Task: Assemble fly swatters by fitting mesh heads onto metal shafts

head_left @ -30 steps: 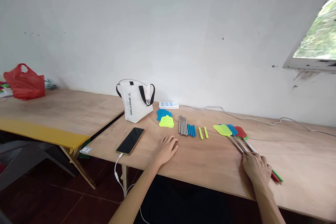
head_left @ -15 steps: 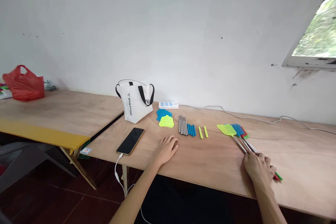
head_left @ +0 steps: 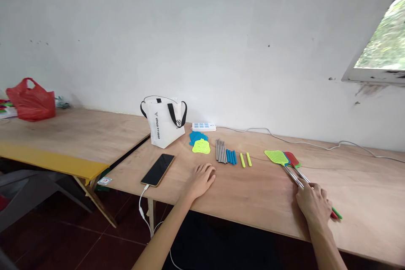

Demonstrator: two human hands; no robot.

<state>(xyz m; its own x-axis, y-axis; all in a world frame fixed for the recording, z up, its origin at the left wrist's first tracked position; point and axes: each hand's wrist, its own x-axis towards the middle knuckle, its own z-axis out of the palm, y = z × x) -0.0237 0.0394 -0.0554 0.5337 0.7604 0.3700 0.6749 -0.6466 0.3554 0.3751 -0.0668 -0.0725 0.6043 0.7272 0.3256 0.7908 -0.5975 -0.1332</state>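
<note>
My right hand (head_left: 313,203) lies closed over the handles of a bunch of fly swatters (head_left: 281,158) on the wooden table (head_left: 259,194); their yellow, blue and red heads overlap into a stack and point away from me. My left hand (head_left: 201,179) rests flat on the table with its fingers out, holding nothing. Just beyond it lie loose swatter heads (head_left: 200,143) in blue and yellow, a bundle of metal rods (head_left: 220,151), blue grips (head_left: 230,156) and two yellow-green grips (head_left: 245,159).
A black phone (head_left: 157,169) on a white cable lies left of my left hand. Behind it stand a white tote bag (head_left: 164,122) and a power strip (head_left: 204,126). A second table (head_left: 63,135) at left carries a red plastic bag (head_left: 31,99).
The swatter heads, fanned apart a second ago, have been drawn together into an overlapping stack and shifted slightly right. My left hand has stayed still.
</note>
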